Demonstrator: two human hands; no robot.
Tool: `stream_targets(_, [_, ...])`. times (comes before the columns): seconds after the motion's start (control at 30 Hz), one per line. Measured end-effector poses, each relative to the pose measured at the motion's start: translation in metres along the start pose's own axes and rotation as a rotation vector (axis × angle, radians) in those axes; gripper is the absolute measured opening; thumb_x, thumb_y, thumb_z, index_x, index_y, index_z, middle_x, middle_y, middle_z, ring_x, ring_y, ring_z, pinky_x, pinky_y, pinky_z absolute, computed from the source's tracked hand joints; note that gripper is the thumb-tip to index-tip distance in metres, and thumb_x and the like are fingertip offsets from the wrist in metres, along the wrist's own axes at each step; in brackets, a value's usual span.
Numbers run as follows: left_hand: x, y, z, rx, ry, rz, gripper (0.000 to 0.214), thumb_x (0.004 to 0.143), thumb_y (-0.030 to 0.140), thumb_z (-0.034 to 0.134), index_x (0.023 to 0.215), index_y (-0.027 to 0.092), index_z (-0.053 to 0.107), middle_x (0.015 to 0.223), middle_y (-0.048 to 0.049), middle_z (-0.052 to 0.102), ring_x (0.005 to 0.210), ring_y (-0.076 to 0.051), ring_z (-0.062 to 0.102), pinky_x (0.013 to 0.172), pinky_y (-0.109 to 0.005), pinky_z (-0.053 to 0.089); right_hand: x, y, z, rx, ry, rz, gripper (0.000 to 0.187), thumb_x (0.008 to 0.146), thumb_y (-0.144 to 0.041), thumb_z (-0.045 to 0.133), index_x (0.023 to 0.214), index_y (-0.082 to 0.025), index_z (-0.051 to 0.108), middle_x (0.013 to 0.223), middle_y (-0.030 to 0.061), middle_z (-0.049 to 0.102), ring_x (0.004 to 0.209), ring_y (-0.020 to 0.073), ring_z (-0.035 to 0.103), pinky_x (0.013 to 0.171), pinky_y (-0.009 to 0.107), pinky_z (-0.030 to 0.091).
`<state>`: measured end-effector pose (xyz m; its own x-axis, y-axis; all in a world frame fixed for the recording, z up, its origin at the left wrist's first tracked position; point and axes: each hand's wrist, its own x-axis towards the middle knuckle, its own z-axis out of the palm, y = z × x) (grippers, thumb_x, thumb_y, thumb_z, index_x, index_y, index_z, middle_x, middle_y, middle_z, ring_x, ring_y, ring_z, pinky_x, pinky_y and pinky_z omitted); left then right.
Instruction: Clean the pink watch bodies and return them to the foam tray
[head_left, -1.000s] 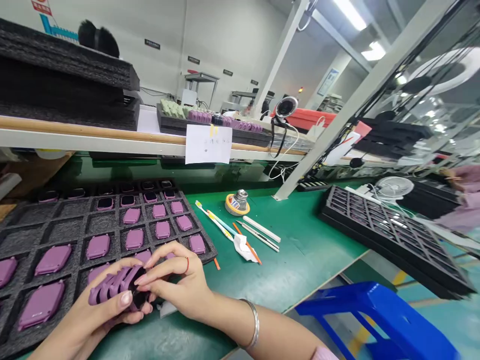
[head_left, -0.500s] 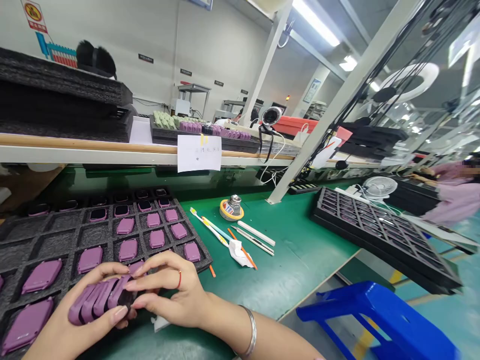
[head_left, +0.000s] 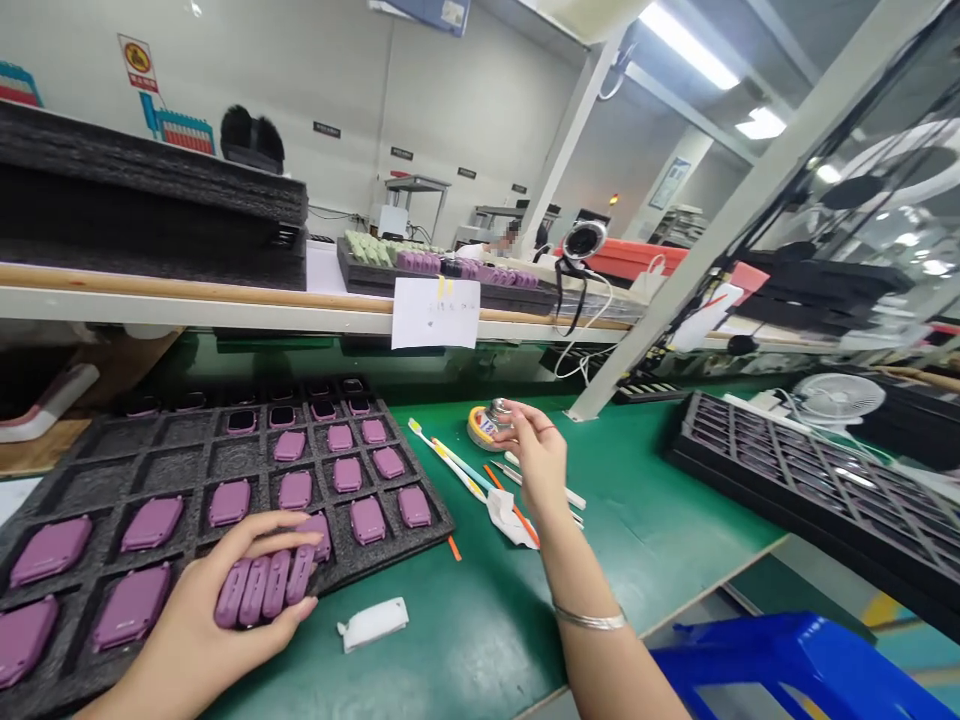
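My left hand point(head_left: 214, 610) is closed round a stack of several purple cases point(head_left: 262, 586), held over the near edge of the black foam tray point(head_left: 120, 470). The tray holds more purple cases point(head_left: 349, 475) in its pockets. My right hand point(head_left: 536, 450) is stretched forward above the green mat, fingers curled in a loose pinch beside a small metal bottle point(head_left: 496, 412) standing in a yellow tape roll point(head_left: 480, 432). I cannot make out whether it holds anything. A small white piece point(head_left: 373, 622) lies on the mat near my left hand.
Brushes and sticks point(head_left: 457, 468) and a white wipe point(head_left: 504, 508) lie by my right hand. A second black grid tray point(head_left: 810, 490) and a small fan point(head_left: 836, 397) sit to the right. A blue stool point(head_left: 787, 670) stands below the table edge. A shelf point(head_left: 225, 305) carries foam stacks.
My right hand has left the stack of purple cases and reached forward to the bottle and tape roll. My left hand now holds the stack alone. The white piece is uncovered.
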<state>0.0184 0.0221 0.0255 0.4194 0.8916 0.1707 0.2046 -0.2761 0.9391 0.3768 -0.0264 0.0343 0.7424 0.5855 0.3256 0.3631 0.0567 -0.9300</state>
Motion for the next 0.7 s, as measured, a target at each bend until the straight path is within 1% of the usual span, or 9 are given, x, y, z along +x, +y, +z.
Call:
stream_targets(0.07, [0.000, -0.001, 0.001, 0.009, -0.020, 0.010, 0.045, 0.064, 0.036, 0.086, 0.105, 0.028, 0.071, 0.106, -0.0054, 0.079, 0.103, -0.030, 0.075, 0.103, -0.038, 0.055, -0.009, 0.000, -0.010, -0.140, -0.082, 0.025, 0.032, 0.101, -0.044, 0.057, 0.111, -0.015, 0.065, 0.094, 0.0027, 0.069, 0.073, 0.0131, 0.066, 0.070, 0.031, 0.058])
stream_targets(0.17, [0.000, 0.000, 0.001, 0.031, -0.053, 0.036, 0.036, 0.066, 0.034, 0.084, 0.100, 0.028, 0.074, 0.107, -0.0041, 0.079, 0.102, -0.028, 0.075, 0.102, -0.038, 0.056, -0.023, -0.005, -0.020, -0.389, -0.249, 0.038, 0.023, 0.096, -0.038, 0.066, 0.094, -0.015, 0.069, 0.083, 0.0001, 0.069, 0.073, 0.0134, 0.065, 0.074, 0.032, 0.056])
stream_targets(0.27, [0.001, 0.001, 0.000, 0.085, -0.072, 0.054, 0.031, 0.067, 0.033, 0.083, 0.097, 0.029, 0.076, 0.104, -0.0024, 0.079, 0.099, -0.027, 0.074, 0.099, -0.036, 0.057, -0.032, -0.010, -0.030, -0.611, -0.338, 0.027, 0.012, 0.087, -0.030, 0.072, 0.086, -0.018, 0.072, 0.078, -0.0001, 0.071, 0.070, 0.0154, 0.064, 0.072, 0.032, 0.051])
stream_targets(0.33, [0.002, 0.002, 0.000, 0.097, -0.071, 0.049, 0.030, 0.067, 0.033, 0.083, 0.096, 0.029, 0.076, 0.103, -0.0016, 0.079, 0.098, -0.027, 0.074, 0.098, -0.034, 0.057, -0.037, -0.012, -0.037, -0.723, -0.355, 0.019, 0.007, 0.082, -0.027, 0.070, 0.082, -0.020, 0.074, 0.079, 0.0019, 0.075, 0.068, 0.0184, 0.064, 0.068, 0.031, 0.047])
stream_targets(0.37, [0.003, 0.001, 0.000, 0.092, -0.069, 0.046, 0.030, 0.067, 0.034, 0.083, 0.095, 0.029, 0.076, 0.102, -0.0016, 0.079, 0.098, -0.027, 0.074, 0.097, -0.034, 0.057, -0.039, -0.012, -0.040, -0.769, -0.358, 0.015, 0.008, 0.081, -0.027, 0.068, 0.080, -0.022, 0.074, 0.080, 0.0029, 0.076, 0.067, 0.0201, 0.064, 0.065, 0.031, 0.045])
stream_targets(0.47, [0.003, -0.001, 0.001, 0.084, -0.070, 0.033, 0.029, 0.067, 0.036, 0.082, 0.094, 0.029, 0.075, 0.103, -0.0015, 0.079, 0.097, -0.027, 0.075, 0.096, -0.035, 0.058, -0.046, -0.010, -0.044, -0.873, -0.358, 0.012, 0.016, 0.081, -0.032, 0.062, 0.076, -0.025, 0.075, 0.077, 0.0041, 0.076, 0.065, 0.0228, 0.065, 0.060, 0.031, 0.041])
stream_targets(0.57, [0.003, -0.004, 0.001, 0.127, -0.103, 0.042, 0.029, 0.070, 0.037, 0.079, 0.097, 0.029, 0.073, 0.107, -0.0016, 0.078, 0.100, -0.027, 0.074, 0.098, -0.038, 0.058, -0.049, -0.010, -0.039, -0.931, -0.348, 0.007, 0.020, 0.082, -0.034, 0.057, 0.075, -0.025, 0.074, 0.070, 0.0043, 0.074, 0.063, 0.0228, 0.064, 0.055, 0.029, 0.038])
stream_targets(0.63, [0.003, -0.007, 0.000, 0.159, -0.121, 0.054, 0.029, 0.072, 0.036, 0.076, 0.099, 0.029, 0.071, 0.109, -0.0016, 0.078, 0.102, -0.027, 0.074, 0.098, -0.040, 0.058, -0.046, -0.013, -0.036, -0.948, -0.348, -0.003, 0.023, 0.081, -0.034, 0.057, 0.065, -0.024, 0.070, 0.062, 0.0045, 0.070, 0.059, 0.0221, 0.062, 0.053, 0.028, 0.035])
stream_targets(0.7, [0.003, -0.010, -0.001, 0.178, -0.131, 0.064, 0.028, 0.074, 0.036, 0.074, 0.101, 0.029, 0.069, 0.110, -0.0012, 0.078, 0.103, -0.026, 0.074, 0.098, -0.041, 0.058, -0.036, -0.020, -0.036, -0.943, -0.344, -0.018, 0.028, 0.080, -0.039, 0.060, 0.057, -0.024, 0.065, 0.057, 0.0044, 0.067, 0.055, 0.0211, 0.059, 0.051, 0.028, 0.034])
